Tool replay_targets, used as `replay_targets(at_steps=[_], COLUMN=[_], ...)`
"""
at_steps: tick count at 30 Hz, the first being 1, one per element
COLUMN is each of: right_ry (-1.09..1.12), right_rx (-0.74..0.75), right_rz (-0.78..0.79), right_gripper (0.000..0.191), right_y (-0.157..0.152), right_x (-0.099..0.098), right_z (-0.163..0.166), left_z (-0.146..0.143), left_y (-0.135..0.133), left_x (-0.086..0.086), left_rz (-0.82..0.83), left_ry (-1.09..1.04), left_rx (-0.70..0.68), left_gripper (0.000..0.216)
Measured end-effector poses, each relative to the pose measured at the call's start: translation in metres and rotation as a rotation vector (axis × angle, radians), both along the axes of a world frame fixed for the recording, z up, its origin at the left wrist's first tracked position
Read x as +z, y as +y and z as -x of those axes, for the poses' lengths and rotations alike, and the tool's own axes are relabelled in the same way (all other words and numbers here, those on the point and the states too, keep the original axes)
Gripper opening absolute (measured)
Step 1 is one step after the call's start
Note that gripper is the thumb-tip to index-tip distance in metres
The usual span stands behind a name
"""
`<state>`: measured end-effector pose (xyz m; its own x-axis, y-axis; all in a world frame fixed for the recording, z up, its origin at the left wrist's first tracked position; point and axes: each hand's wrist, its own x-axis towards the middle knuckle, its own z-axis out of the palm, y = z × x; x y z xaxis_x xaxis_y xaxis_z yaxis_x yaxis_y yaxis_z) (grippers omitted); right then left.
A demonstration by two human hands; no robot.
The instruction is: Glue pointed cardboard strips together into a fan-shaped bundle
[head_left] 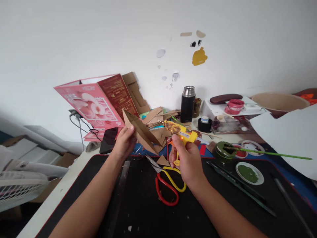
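My left hand (125,140) is closed on a folded piece of brown cardboard (141,134), thumb on its near face, and holds it up over the back of the black mat. In my right hand (187,155) is a yellow hot glue gun (180,130), my fingers wrapped around its handle. Its nozzle points left toward the cardboard, with a gap between them. Beneath the hands lies a pair of scissors (170,185) with one red and one yellow handle, blades partly spread. A small cardboard scrap (162,161) rests by the blades.
A pink box (91,102) stands at the back left beside a black phone (109,140). Cardboard scraps (153,115) and a black thermos (188,104) are behind the hands. To the right are a green paint jar (224,152) with a brush, a paint lid (250,173) and a dark cutter-like tool (242,188).
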<state>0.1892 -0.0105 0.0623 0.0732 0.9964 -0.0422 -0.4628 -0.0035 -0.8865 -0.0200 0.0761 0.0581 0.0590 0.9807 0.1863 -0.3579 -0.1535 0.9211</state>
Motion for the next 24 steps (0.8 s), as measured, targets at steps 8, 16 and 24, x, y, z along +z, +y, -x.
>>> replay_targets(at_steps=[8, 16, 24], right_ry=[-0.035, -0.061, -0.078], right_rx=[-0.005, 0.009, -0.01], right_rz=[0.048, 0.088, 0.12], right_gripper=[0.069, 0.072, 0.073], right_y=[0.002, 0.004, 0.007], right_x=[-0.004, -0.008, -0.011], right_z=[0.001, -0.001, 0.001], left_z=[0.001, -0.004, -0.005], left_y=[-0.011, -0.022, -0.029], left_x=[0.027, 0.045, 0.051], left_rz=[0.172, 0.179, 0.242], left_ry=[-0.249, -0.263, -0.329], left_rx=[-0.021, -0.209, -0.322], left_gripper=[0.053, 0.056, 0.054])
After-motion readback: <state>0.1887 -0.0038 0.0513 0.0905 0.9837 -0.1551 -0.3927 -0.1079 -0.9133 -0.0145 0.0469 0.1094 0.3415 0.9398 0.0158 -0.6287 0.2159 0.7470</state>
